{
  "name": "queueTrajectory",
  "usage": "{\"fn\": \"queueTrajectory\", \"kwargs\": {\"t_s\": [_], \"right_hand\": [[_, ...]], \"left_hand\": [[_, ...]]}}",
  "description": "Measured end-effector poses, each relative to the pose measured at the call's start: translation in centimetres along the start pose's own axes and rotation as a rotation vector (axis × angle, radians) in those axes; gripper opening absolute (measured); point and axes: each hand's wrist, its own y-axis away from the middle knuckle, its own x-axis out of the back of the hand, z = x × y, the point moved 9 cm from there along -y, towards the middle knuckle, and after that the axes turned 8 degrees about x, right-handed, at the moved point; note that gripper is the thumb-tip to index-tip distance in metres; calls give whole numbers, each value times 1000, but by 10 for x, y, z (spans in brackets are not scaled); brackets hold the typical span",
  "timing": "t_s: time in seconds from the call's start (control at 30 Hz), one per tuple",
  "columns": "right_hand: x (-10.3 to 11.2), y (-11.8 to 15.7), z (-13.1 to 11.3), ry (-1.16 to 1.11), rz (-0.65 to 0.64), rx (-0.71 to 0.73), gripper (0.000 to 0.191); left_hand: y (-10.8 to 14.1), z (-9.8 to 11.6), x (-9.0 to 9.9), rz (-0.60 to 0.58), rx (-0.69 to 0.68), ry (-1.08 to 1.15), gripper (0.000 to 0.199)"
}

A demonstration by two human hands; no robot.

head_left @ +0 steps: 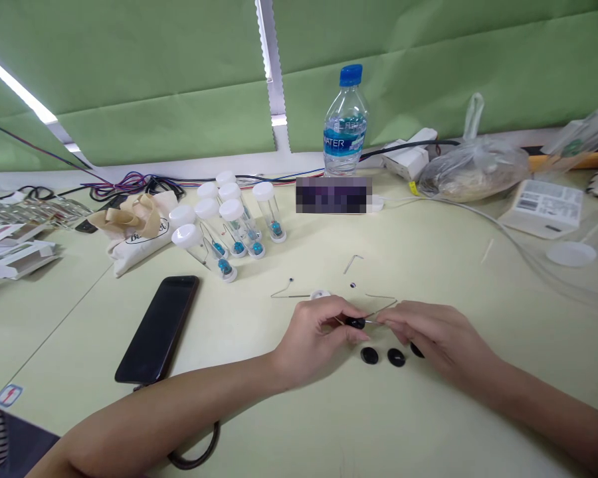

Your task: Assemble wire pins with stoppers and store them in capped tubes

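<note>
My left hand (pixel 316 335) pinches a small black round piece (pixel 355 323) between thumb and fingertips. Closed on a thin metal rod (pixel 373 322), my right hand (pixel 423 328) holds it against the right side of that piece; whether the rod goes inside is too small to tell. Below the hands lie black discs (pixel 369 356), one partly hidden by my right hand. A bent wire (pixel 381 297) shows just above my fingers. Farther off are another bent wire (pixel 279 289), a small L-shaped hex key (pixel 353 263) and a white cap (pixel 320 294) partly behind my left hand.
Several clear tubes (pixel 232 219) with white caps and blue pieces inside stand at back left. A phone (pixel 159 328) lies left of my arm, near a cloth bag (pixel 142 232). A water bottle (pixel 347 126) stands behind; a plastic bag (pixel 473 169) and cable (pixel 498 229) lie right.
</note>
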Motion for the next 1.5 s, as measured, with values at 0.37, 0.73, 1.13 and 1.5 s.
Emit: {"fn": "queueTrajectory", "kwargs": {"t_s": [0.37, 0.73, 1.13, 1.5], "right_hand": [[-6, 6, 2, 58, -33, -66, 34], [0, 4, 1, 104, 10, -61, 32], [-8, 13, 22, 8, 22, -200, 15], [6, 15, 30, -49, 103, -386, 13]], "left_hand": [[-3, -3, 1, 9, 58, 33, 14], [-3, -2, 0, 1, 102, 82, 10], [-3, -1, -4, -105, 107, 222, 24], [-4, -5, -2, -54, 153, 237, 20]]}}
